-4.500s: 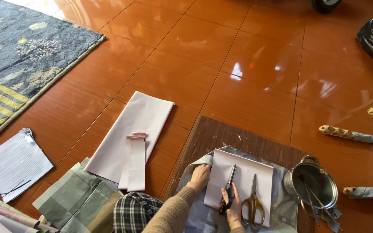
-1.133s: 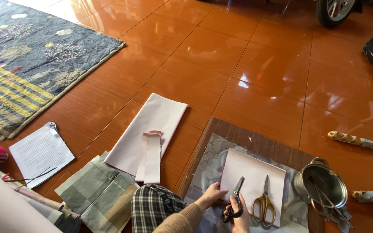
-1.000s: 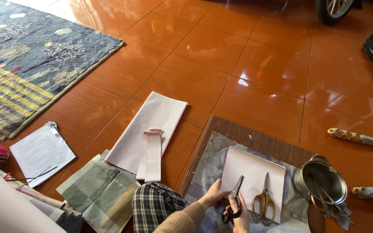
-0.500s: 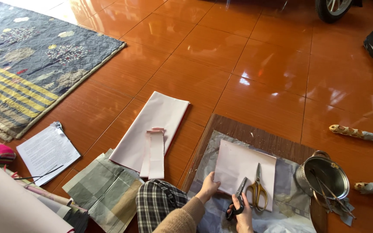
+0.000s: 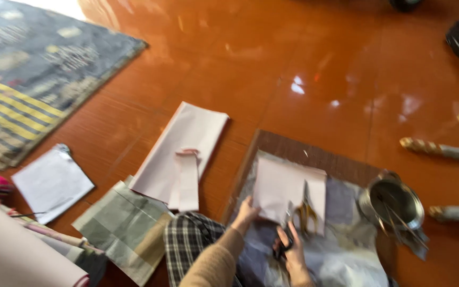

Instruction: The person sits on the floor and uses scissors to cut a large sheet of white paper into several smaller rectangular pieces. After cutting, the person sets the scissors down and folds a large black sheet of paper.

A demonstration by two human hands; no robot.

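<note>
— Down at the bottom edge, what are the hands doing?

— Both are working on a pale pink sheet (image 5: 285,187) that is lying on grey fabric (image 5: 341,250) spread over a brown board (image 5: 314,154). The left hand (image 5: 246,210) is pressing on the sheet's near left corner, fingers spread flat, gripping nothing. The right hand (image 5: 292,250) is closing around the dark handles of a pair of scissors (image 5: 287,236), whose blades are pointing up toward the sheet's lower edge. Motion blur is hiding how far the blades are parted.

— Is anything else lying on the sheet?

— A second pair of scissors, yellow-handled (image 5: 307,209), is resting on it just beside the right hand, untouched.

— And around the board?

— To the right, a metal pot (image 5: 394,197) is sitting at the board's corner with thin metal tools inside. Beyond it, long wrapped rolls (image 5: 442,150) are lying on the orange tiled floor (image 5: 314,69). To the left, a larger folded pink sheet (image 5: 187,138) is lying with a narrow pink strip (image 5: 188,180) on top, next to green checked cloth (image 5: 126,223), a white paper (image 5: 51,180) and a patterned rug (image 5: 33,69). A plaid-covered knee (image 5: 187,244) is showing beneath the left forearm.
</note>
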